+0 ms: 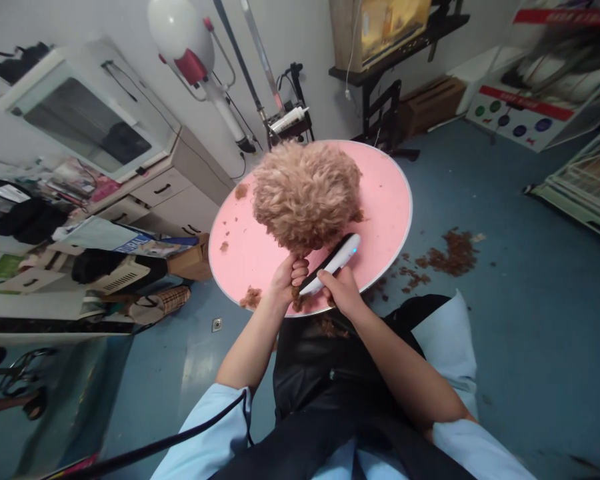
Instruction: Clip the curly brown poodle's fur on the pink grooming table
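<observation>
A curly-coated light brown dog (307, 193) is on a round pink table (385, 193). From above I see mostly its fluffy coat. Fingers wrapped, my left hand (291, 275) grips one of its legs (297, 297) near the table's front edge. In my right hand (341, 288) is a white and black hair clipper (333, 265) with a small blue light. One end of the clipper lies close to the held leg; whether it touches the hair I cannot tell. Loose brown hair tufts (251, 297) lie on the tabletop.
Cut hair (450, 253) is scattered on the blue floor right of the table. Behind stand a white and red dryer (183, 40) on a stand and a bottle (287, 120) in a holder. A cabinet (175, 177) is at left, a wire cage (587, 180) at right.
</observation>
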Available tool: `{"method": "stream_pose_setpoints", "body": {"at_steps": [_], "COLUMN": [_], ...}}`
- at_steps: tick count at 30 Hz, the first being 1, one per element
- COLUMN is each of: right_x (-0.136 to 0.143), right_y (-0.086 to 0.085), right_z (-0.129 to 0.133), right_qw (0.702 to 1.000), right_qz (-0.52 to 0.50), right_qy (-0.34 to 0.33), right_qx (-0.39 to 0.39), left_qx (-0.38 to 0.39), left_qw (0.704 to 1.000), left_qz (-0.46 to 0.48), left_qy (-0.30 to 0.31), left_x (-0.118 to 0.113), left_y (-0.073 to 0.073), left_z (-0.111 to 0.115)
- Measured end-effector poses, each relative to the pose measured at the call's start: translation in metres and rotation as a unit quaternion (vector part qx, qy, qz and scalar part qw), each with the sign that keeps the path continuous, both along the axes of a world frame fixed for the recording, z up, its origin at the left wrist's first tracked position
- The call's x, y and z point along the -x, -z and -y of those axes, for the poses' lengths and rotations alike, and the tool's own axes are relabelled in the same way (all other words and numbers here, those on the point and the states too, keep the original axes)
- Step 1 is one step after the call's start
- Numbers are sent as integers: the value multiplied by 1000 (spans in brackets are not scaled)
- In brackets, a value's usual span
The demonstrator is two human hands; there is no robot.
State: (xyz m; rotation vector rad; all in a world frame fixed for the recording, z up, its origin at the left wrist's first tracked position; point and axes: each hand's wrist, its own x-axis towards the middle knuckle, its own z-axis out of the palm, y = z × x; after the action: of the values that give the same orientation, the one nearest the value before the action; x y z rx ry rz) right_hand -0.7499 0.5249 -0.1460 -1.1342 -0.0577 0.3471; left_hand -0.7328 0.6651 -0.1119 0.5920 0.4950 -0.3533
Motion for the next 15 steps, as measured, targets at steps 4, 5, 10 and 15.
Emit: {"method": "stream_pose_setpoints", "body": {"at_steps": [4,5,10,15], "right_x": [-1,0,10,12], "right_y": [3,4,7,0], "right_z": [0,-1,-4,-3], "right_qw": [999,998,996,991], "right_qz": [-25,-32,26,62], "right_qy": [29,56,79,100], "right_qx": [-8,-6,34,60], "left_qx": [-4,-4,-26,-33], "left_qw": [1000,1000,999,999], "left_qz": [7,7,11,11], "left_qy": [-4,-6,-16,-21], "left_x": [1,2,3,2], "left_y": [4,5,8,9], "left_z": [0,0,3,2]}}
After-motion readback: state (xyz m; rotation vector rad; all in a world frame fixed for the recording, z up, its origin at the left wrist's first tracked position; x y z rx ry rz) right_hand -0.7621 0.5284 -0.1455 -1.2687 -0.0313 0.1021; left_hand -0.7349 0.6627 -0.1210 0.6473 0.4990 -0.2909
